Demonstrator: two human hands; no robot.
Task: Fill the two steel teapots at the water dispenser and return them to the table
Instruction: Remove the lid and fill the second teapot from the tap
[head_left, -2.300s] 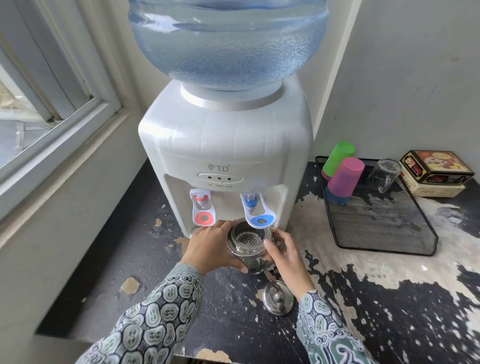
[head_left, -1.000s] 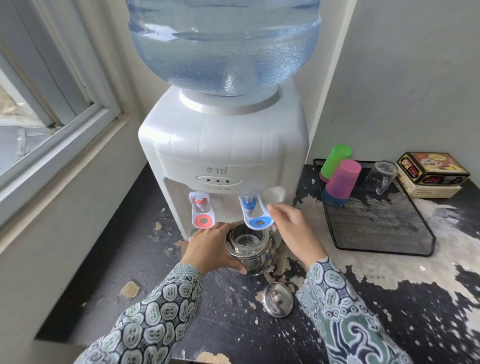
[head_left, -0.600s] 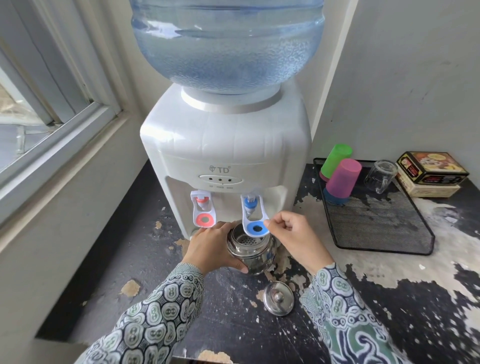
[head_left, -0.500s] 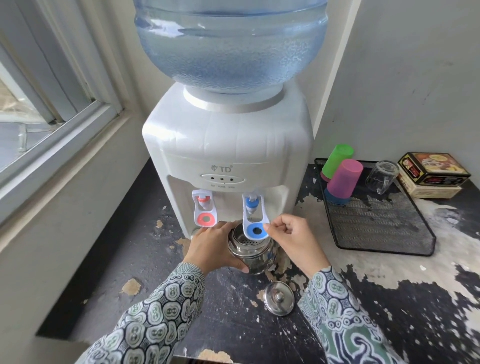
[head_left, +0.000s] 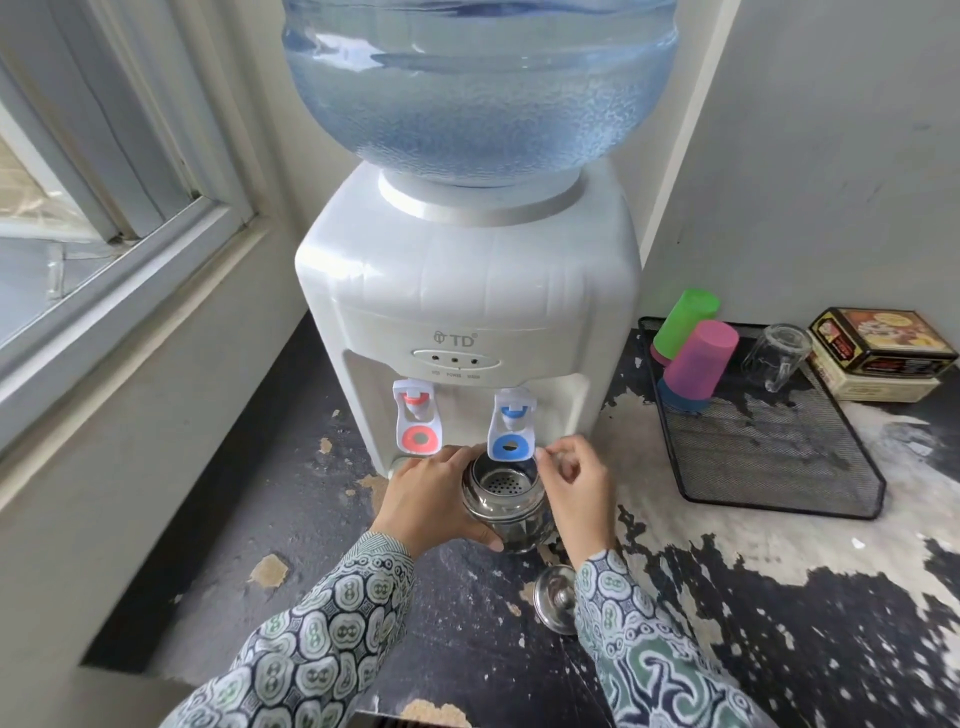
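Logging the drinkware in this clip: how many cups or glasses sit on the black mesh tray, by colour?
Green cup: 1
Pink cups: 2, one mostly hidden under the green
Blue cup: 1, under the upper pink one
Clear glass: 1
Total on the mesh tray: 5

A modest home or small office pantry corner is showing here: a white tabletop water dispenser (head_left: 467, 312) carrying a big blue bottle (head_left: 478, 88) is standing on a worn black counter with peeling paint (head_left: 779, 597), beside a grey-framed window (head_left: 119, 244), while upturned plastic cups (head_left: 696, 358) are sitting on a black mesh tray (head_left: 769, 457).
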